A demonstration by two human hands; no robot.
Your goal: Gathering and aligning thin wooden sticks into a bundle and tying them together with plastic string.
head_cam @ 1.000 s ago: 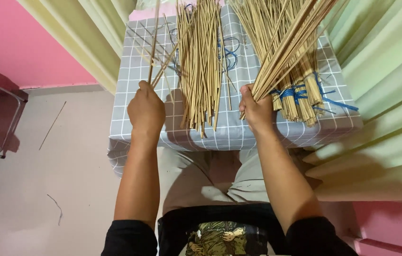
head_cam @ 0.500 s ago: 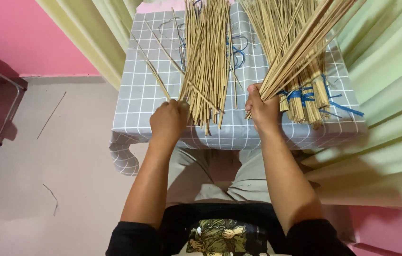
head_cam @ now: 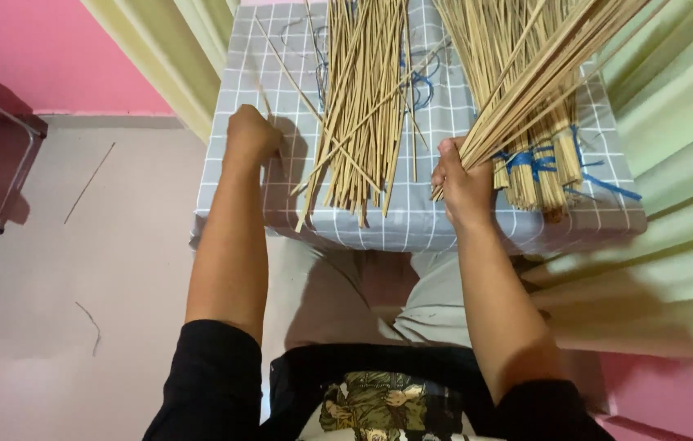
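My right hand point(head_cam: 462, 181) grips a thick bunch of thin tan sticks point(head_cam: 544, 75) that fans up to the upper right. My left hand point(head_cam: 250, 135) is closed on the left part of the table and pinches a single thin stick point(head_cam: 258, 91). Between the hands lies a loose pile of sticks point(head_cam: 363, 98) spread lengthwise on the grey checked tablecloth point(head_cam: 412, 219). One long stick point(head_cam: 314, 106) lies slantwise across the pile's left side. Bundles tied with blue cord point(head_cam: 536, 167) rest right of my right hand.
Pale green curtains point(head_cam: 673, 163) hang right of the table and another curtain point(head_cam: 175, 57) at its upper left. A pink wall point(head_cam: 52, 57) and a metal frame point(head_cam: 3, 155) stand at the left. Stray sticks point(head_cam: 89, 184) lie on the floor. Blue cord point(head_cam: 422, 86) trails under the pile.
My left hand has moved left and farther up the table, away from the pile, with a single stick. My right hand keeps its bunch.
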